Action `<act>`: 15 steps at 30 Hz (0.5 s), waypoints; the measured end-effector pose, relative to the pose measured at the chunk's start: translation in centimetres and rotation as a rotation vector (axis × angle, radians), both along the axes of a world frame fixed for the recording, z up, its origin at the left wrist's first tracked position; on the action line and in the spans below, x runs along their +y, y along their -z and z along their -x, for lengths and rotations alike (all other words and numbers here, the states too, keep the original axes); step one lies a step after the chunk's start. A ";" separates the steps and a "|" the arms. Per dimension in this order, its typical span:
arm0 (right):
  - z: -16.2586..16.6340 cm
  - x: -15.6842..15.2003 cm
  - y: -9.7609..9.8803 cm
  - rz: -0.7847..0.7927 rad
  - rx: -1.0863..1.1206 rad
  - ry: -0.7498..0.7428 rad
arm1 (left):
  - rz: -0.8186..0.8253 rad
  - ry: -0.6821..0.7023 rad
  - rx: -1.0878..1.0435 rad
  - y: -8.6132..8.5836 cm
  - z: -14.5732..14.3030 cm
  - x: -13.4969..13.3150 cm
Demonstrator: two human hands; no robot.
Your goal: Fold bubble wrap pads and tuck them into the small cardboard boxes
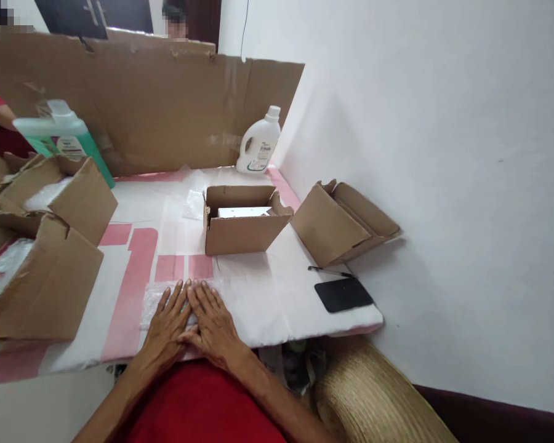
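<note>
Left hand (170, 320), right hand (215, 322): 2 palms flat on clear plastic (151, 301), fingers extended forward.

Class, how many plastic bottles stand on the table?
2: a teal bottle at the left, behind cardboard boxes, and a white handled bottle farther right, before the cardboard screen. The boxes may hide others.

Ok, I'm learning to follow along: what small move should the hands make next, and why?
Perhaps slide the left hand and right hand gently apart: both lie palms down, close together, over the clear plastic wrap, whose visible left part looks crinkled.
</note>
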State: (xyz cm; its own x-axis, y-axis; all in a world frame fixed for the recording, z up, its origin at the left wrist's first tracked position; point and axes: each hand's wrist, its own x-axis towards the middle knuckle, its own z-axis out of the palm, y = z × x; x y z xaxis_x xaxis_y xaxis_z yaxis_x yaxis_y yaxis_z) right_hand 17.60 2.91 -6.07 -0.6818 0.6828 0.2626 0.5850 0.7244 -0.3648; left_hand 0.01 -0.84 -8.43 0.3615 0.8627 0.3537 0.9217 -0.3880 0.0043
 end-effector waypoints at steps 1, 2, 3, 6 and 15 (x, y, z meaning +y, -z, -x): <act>-0.6 0.0 0.4 -0.016 -0.019 0.022 | 0.003 -0.003 -0.001 -0.2 0.4 -0.1; -1.2 0.0 0.6 -0.030 -0.039 0.045 | -0.001 -0.012 -0.004 -0.4 0.8 -0.2; -1.7 0.0 0.7 -0.040 -0.057 0.066 | -0.007 -0.030 -0.005 -0.7 1.3 -0.4; -2.4 0.0 0.9 -0.035 -0.091 0.102 | -0.021 -0.098 0.018 -1.4 2.9 -1.1; -2.3 0.5 0.7 -0.098 -0.065 0.106 | -0.132 0.002 -0.038 -4.1 5.1 -2.5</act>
State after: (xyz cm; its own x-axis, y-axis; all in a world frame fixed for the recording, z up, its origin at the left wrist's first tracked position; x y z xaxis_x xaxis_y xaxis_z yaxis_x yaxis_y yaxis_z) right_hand 19.95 3.41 -6.77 -0.6250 0.7250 0.2895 0.6799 0.6877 -0.2544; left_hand -5.14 -3.32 -4.32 0.3474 0.8071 0.4773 0.9211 -0.3892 -0.0122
